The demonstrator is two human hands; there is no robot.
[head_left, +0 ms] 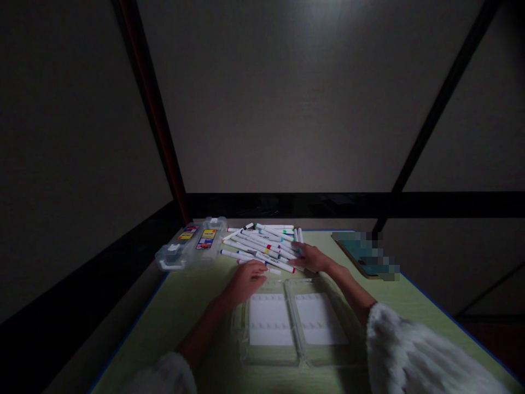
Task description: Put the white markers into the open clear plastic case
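Observation:
A loose pile of white markers (262, 243) with coloured caps and ends lies at the far side of the table. My right hand (310, 257) reaches over the pile's right end, thumb and fingers apart, fingertips at the markers. My left hand (248, 282) hovers by the near edge of the pile with loosely bent fingers, thumb apart from them; I see nothing held in it. Close to its fingertips is a pale marker (274, 271). Below both hands an open clear plastic case (297, 328) lies flat, a white insert in each half.
At the back left sit clear plastic cases (176, 256) with yellow and dark labels. A flat teal tablet-like object (361, 254), partly blurred out, lies on the right. The light green table (197, 306) has blue edges. Pale panels with dark bars stand behind.

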